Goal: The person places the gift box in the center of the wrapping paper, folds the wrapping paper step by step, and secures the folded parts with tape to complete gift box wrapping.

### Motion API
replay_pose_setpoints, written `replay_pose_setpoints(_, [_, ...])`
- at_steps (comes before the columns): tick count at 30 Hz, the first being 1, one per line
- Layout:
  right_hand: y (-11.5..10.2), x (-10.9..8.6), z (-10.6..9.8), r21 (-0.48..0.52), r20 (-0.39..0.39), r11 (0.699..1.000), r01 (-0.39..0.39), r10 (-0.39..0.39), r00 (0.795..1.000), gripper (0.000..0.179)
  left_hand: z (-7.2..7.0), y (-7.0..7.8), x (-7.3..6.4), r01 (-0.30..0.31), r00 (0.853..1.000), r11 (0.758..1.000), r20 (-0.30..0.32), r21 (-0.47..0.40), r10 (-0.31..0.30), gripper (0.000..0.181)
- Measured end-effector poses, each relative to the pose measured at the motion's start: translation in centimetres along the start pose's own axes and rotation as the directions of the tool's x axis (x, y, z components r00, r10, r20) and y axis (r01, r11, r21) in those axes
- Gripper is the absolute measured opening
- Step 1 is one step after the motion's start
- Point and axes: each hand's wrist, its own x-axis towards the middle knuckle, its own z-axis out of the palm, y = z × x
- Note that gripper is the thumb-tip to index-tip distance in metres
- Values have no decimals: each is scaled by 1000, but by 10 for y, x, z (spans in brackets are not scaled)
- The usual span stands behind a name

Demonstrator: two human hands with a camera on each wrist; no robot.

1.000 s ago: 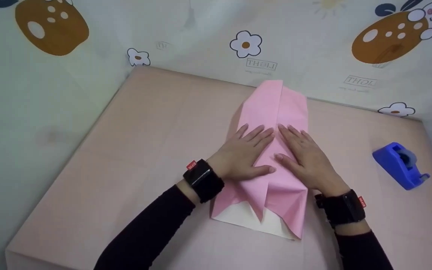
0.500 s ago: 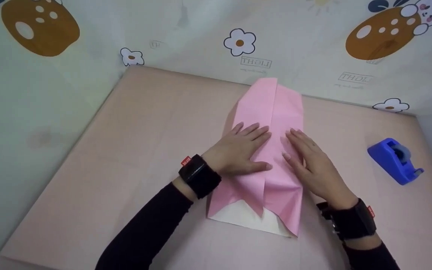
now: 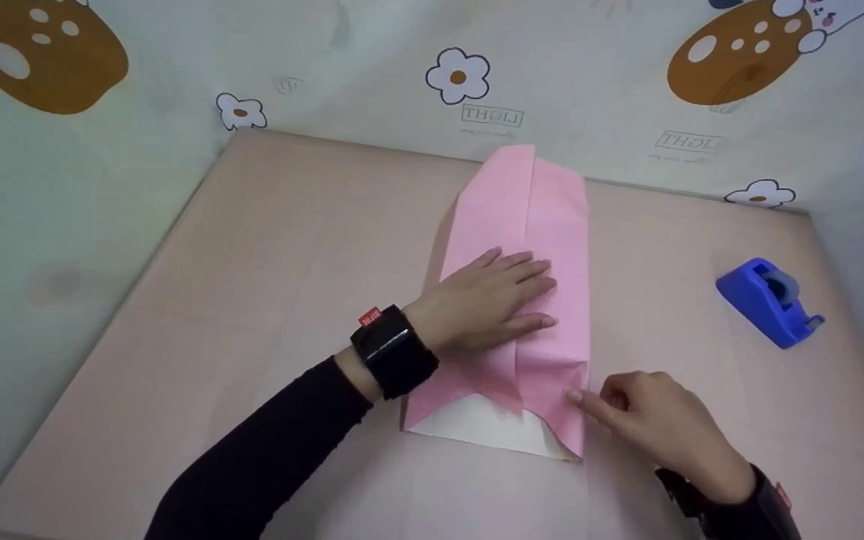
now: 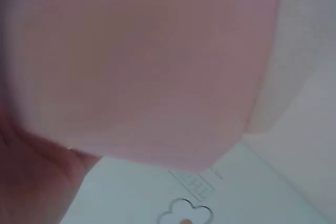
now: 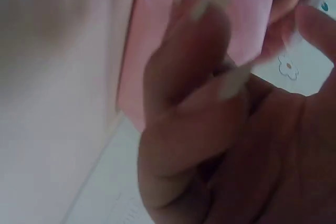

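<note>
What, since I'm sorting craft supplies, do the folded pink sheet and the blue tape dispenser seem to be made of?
Folded pink sheet: probably paper or thin card, mostly matte, judging by its sharp creases and straight edges.
Blue tape dispenser: likely hard plastic, smooth, judging by its even color and rounded, moulded-looking body; its exact sheen is unclear.

- Wall covering (image 3: 589, 90): boxed word "LIGHT" (image 3: 492, 115) read mirror-reversed near the middle.
- Same covering, farther right: second boxed "LIGHT" (image 3: 688, 141), fainter.
- Small lines (image 3: 490, 133) under the first: too tiny to read.
- Red tag (image 3: 370, 317) on left wristband (image 3: 394, 351): pale letters, illegible.
- Left wrist view: boxed print (image 4: 192, 184) was blurred.
</note>
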Motion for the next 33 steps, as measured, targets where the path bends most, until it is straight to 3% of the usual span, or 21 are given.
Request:
replay_pose_setpoints(3, [-4, -1, 13, -4, 23, 1000, 8, -7, 1000, 51, -2, 13, 5, -117, 993, 991, 19, 66, 116, 62])
replay_pose_setpoints(7, [-11, 0, 26, -20, -2, 1000, 12, -12, 1000, 49, 0, 30, 19, -255, 966, 951, 87, 173, 243, 59])
replay_pose_setpoints(13, [-17, -1, 38, -46, -38, 999, 19, -21, 999, 46, 11, 55, 34, -313, 949, 893, 155, 325, 276, 43])
replay_pose_setpoints(16, [-17, -2, 41, -54, -64, 998, 21, -24, 998, 45, 17, 68, 37, -336, 942, 829, 177, 447, 286, 27])
replay_pose_setpoints(18, [-17, -3, 43, -62, -78, 998, 22, -27, 997, 44, 21, 78, 38, -355, 935, 766, 200, 536, 294, 20])
replay_pose_setpoints(20, [-16, -4, 44, -59, -80, 998, 20, -25, 996, 42, 23, 86, 38, -379, 925, 708, 223, 597, 307, 17])
replay_pose_setpoints(23, [-14, -7, 47, -46, -67, 999, 14, -17, 998, 42, 28, 95, 39, -393, 915, 644, 209, 657, 345, 11])
replay_pose_setpoints(28, [-13, -10, 50, -49, -56, 999, 7, -9, 998, 45, 35, 97, 42, -389, 904, 608, 159, 692, 397, 10])
replay_pose_setpoints(33, [-11, -11, 51, -47, -72, 999, -16, 13, 997, 42, 43, 95, 45, -405, 898, 604, 172, 686, 406, 17])
